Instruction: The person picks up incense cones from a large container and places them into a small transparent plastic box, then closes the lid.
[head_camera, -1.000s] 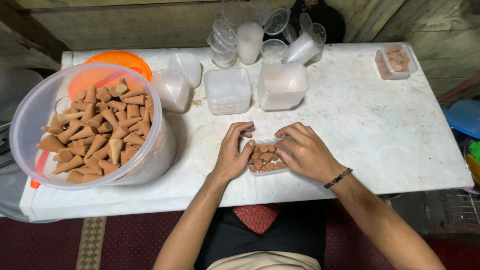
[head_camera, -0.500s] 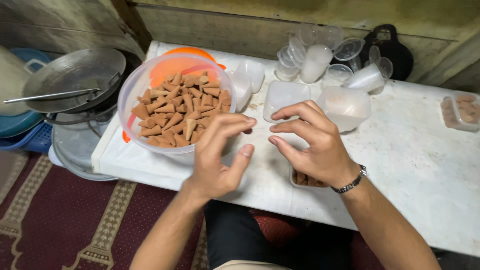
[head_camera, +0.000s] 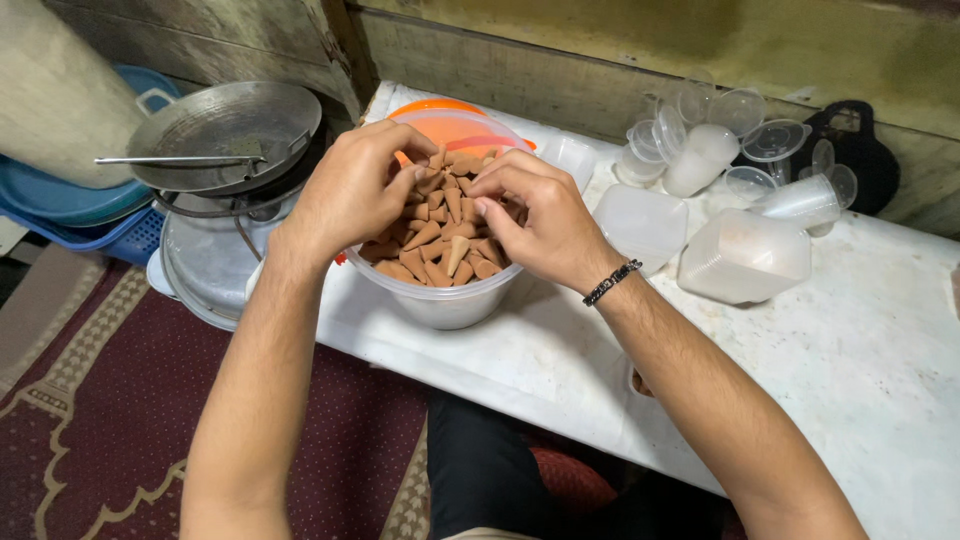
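Both hands in cone tub; clear boxes nearby.

Both hands fill the mouth of the tub, the left hand and right hand close together above the cones. Right of the right hand, containers and cups crowd the table. Bare tabletop lies nearer the body. Metal pans stand left of the left hand.

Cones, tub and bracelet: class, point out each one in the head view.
Cones (head_camera: 447, 250): head view, on one cone in the heap.
Tub (head_camera: 440, 303): head view, on its clear front wall.
Bracelet (head_camera: 611, 283): head view, on the dark band at the right wrist.
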